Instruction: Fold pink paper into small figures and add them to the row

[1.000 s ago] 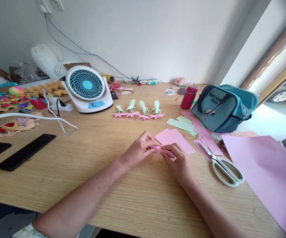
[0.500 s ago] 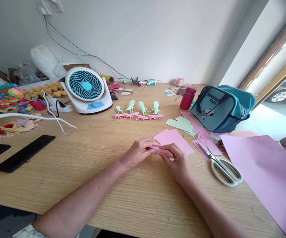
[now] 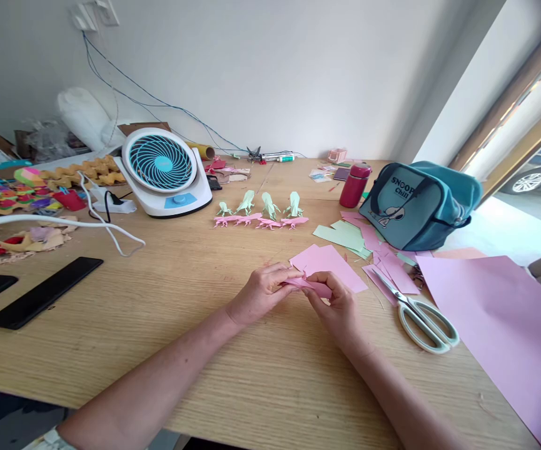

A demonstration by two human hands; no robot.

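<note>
Between my hands is a small pink folded paper figure, held just above the table. My left hand pinches its left end with thumb and fingers. The right end sits in the pinch of my right hand; my fingertips cover part of the folds. Behind it lie flat pink paper sheets. Farther back, several pink paper insects stand in a row, with several pale green paper insects behind them. White-handled scissors lie to the right of my right hand.
Green paper pieces and pink scraps lie before a teal bag and a red bottle. A large pink sheet covers the right side. At left are a white fan, a cable and a black bar.
My fingers have shifted slightly on the pink folded paper, and a small upright point now shows between them. Both hands keep their pinch; the rest of the table looks the same.
</note>
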